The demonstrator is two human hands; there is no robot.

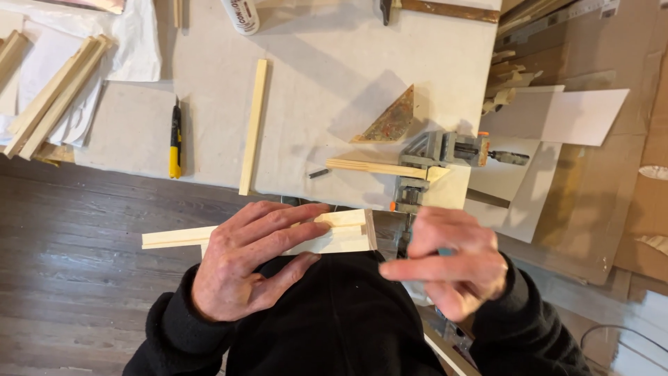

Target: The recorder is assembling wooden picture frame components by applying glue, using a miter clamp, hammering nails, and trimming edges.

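My left hand (254, 257) grips a pale wooden moulding strip (174, 237) with a mitred right end, held flat in front of my dark sweater. To the right of the strip's cut end, my right hand (452, 261) hovers with its index finger stretched left toward that end; a small bluish thing peeks between the fingers, too hidden to identify. On the work table (334, 63) a grey corner clamp (435, 157) holds another wooden strip (376, 168).
A loose wooden strip (253, 125), a yellow and black utility knife (175, 139), a stained wooden triangle (390, 122) and a glue bottle (241, 14) lie on the table. More strips (49, 94) are stacked at left. Cardboard and white sheets (570, 118) sit to the right, above dark floorboards.
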